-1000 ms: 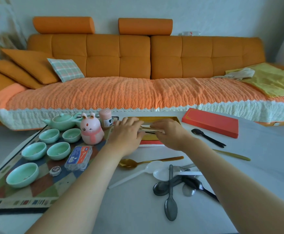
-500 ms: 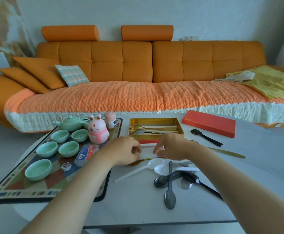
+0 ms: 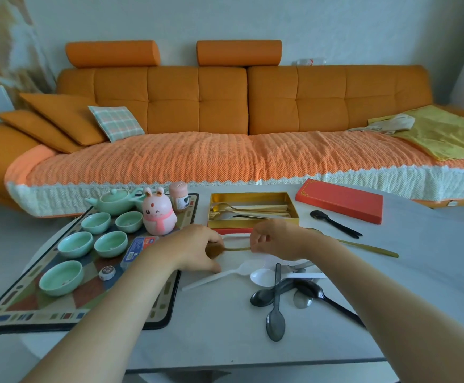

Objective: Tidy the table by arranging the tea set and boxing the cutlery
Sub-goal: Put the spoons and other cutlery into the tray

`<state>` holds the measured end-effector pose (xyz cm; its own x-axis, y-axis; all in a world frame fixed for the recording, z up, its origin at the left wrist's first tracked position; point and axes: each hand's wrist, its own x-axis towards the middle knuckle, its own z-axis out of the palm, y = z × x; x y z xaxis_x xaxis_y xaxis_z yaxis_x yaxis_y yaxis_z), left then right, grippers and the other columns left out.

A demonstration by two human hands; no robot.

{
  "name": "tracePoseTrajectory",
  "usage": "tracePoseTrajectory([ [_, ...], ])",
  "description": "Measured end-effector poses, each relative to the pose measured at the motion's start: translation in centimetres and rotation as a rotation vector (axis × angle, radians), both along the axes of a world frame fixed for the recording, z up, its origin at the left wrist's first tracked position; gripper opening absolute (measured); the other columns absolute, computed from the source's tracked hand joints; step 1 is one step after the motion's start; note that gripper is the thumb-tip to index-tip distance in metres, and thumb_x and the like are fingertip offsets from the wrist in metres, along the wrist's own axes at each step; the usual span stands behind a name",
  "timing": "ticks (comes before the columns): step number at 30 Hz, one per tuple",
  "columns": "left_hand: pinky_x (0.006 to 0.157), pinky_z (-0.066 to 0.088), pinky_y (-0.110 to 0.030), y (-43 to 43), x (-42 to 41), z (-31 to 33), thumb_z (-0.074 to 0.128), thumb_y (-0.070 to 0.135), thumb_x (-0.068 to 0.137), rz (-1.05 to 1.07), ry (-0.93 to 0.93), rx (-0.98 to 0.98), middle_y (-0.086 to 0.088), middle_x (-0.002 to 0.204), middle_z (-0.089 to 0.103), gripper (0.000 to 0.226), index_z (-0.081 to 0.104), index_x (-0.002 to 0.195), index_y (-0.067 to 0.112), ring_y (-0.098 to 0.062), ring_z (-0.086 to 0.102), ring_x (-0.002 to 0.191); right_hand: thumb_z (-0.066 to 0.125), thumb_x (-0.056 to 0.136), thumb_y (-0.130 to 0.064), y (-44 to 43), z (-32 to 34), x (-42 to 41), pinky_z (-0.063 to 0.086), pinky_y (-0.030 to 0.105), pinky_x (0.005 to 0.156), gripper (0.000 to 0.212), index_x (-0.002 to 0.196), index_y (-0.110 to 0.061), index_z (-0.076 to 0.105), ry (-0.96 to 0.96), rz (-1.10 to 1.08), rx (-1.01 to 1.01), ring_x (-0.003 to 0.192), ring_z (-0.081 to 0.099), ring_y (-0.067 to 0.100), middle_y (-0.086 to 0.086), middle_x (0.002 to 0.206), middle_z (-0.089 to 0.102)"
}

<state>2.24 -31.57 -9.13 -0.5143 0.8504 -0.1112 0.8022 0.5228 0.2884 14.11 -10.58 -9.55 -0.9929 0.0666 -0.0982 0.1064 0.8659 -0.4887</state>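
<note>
Gold spoon (image 3: 236, 248) being held between both hands, just before box (image 3: 253, 224). Left hand (image 3: 197, 251) curling round bowl end, right hand (image 3: 276, 239) pinching handle. Hands, at box a second ago, having pulled back to this next piece: boxing progressing, gold cutlery (image 3: 250, 210) already lying inside. Bowl hiding under left hand; whether spoon is touching table (image 3: 225, 341) hard telling. Lid (image 3: 338, 201) lying apart, right.

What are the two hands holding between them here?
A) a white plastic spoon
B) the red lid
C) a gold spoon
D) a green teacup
C: the left hand grips the bowl end and the right hand pinches the handle end of a gold spoon, just in front of the gold box.
</note>
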Motion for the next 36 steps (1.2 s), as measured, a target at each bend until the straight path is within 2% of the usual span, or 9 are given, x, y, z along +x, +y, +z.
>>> tracePoseTrajectory([
  [6, 0.088, 0.043, -0.024, 0.3, -0.9, 0.1, 0.081, 0.029, 0.075, 0.020, 0.057, 0.335, 0.017, 0.113, 0.055, 0.045, 0.063, 0.116, 0.035, -0.004, 0.053, 0.101, 0.061, 0.093, -0.017, 1.1, 0.2, -0.5, 0.046, 0.024, 0.070, 0.007, 0.090, -0.022, 0.066, 0.113, -0.082, -0.177, 0.069, 0.055, 0.004, -0.006, 0.078, 0.063],
  [11, 0.074, 0.040, -0.018, 1.1, -1.3, 0.0, 0.069, 0.024, 0.089, 0.003, 0.024, 0.568, 0.013, 0.096, 0.059, 0.010, 0.069, 0.099, 0.026, 0.003, 0.056, 0.086, 0.055, 0.098, -0.018, 1.5, 1.3, -0.9, 0.042, 0.020, 0.062, 0.018, 0.096, -0.023, 0.072, 0.200, -0.114, -0.204, 0.057, 0.050, -0.001, -0.009, 0.069, 0.060],
  [15, 0.067, 0.045, -0.023, 2.2, -1.5, 0.2, 0.066, 0.032, 0.091, 0.216, -0.126, 0.700, 0.013, 0.082, 0.063, 0.009, 0.063, 0.097, 0.026, -0.004, 0.061, 0.076, 0.054, 0.098, -0.015, 1.7, 1.3, -1.4, 0.041, 0.015, 0.056, 0.022, 0.107, -0.025, 0.071, 0.329, -0.129, -0.084, 0.054, 0.051, -0.001, -0.007, 0.080, 0.067],
  [17, 0.065, 0.048, -0.026, 3.0, -1.8, 0.1, 0.065, 0.035, 0.091, 0.321, -0.216, 0.742, 0.007, 0.080, 0.063, 0.013, 0.062, 0.099, 0.025, -0.011, 0.062, 0.071, 0.058, 0.096, -0.011, 1.9, 1.0, -1.8, 0.042, 0.015, 0.062, 0.027, 0.116, -0.025, 0.070, 0.473, -0.110, 0.019, 0.065, 0.055, 0.001, -0.006, 0.089, 0.064],
  [20, 0.058, 0.044, -0.015, 4.2, -2.2, -0.1, 0.062, 0.031, 0.094, 0.399, -0.348, 0.825, 0.007, 0.070, 0.061, 0.013, 0.064, 0.100, 0.019, -0.006, 0.057, 0.058, 0.057, 0.094, -0.002, 2.3, 0.4, -2.6, 0.039, 0.012, 0.068, 0.031, 0.115, -0.019, 0.072, 0.614, -0.039, 0.129, 0.075, 0.056, 0.009, -0.001, 0.095, 0.061],
  [22, 0.069, 0.048, -0.021, 5.0, -2.8, -0.3, 0.061, 0.031, 0.094, 0.421, -0.342, 0.865, 0.011, 0.073, 0.062, 0.013, 0.067, 0.099, 0.020, -0.009, 0.059, 0.069, 0.055, 0.095, -0.001, 2.6, 0.2, -3.1, 0.040, 0.016, 0.069, 0.030, 0.114, -0.017, 0.073, 0.623, -0.044, 0.126, 0.076, 0.058, 0.013, 0.001, 0.094, 0.061],
  [28, 0.100, 0.035, -0.039, 6.4, -4.3, -1.8, 0.055, 0.030, 0.096, 0.400, 0.154, 0.699, -0.004, 0.127, 0.055, 0.035, 0.058, 0.130, 0.020, -0.024, 0.044, 0.122, 0.049, 0.100, -0.007, 3.9, -0.3, -5.5, 0.035, 0.014, 0.062, 0.032, 0.119, -0.020, 0.071, 0.452, -0.212, 0.032, 0.076, 0.053, 0.016, 0.003, 0.097, 0.058],
  [33, 0.107, 0.036, -0.041, 6.6, -4.6, -3.3, 0.049, 0.032, 0.099, 0.163, 0.285, 0.501, 0.005, 0.143, 0.048, 0.043, 0.051, 0.141, 0.020, -0.019, 0.040, 0.131, 0.044, 0.101, -0.011, 4.4, -0.9, -7.4, 0.048, 0.033, 0.065, 0.035, 0.116, -0.027, 0.071, 0.272, -0.284, 0.108, 0.079, 0.063, 0.029, 0.003, 0.098, 0.064],
  [36, 0.110, 0.033, -0.040, 6.6, -4.7, -3.7, 0.036, 0.045, 0.101, 0.136, 0.288, 0.333, 0.009, 0.153, 0.037, 0.051, 0.042, 0.147, 0.024, -0.015, 0.033, 0.140, 0.043, 0.101, -0.010, 4.3, -0.8, -8.2, 0.045, 0.027, 0.066, 0.037, 0.116, -0.029, 0.071, 0.198, -0.281, 0.163, 0.079, 0.059, 0.020, 0.001, 0.104, 0.064],
])
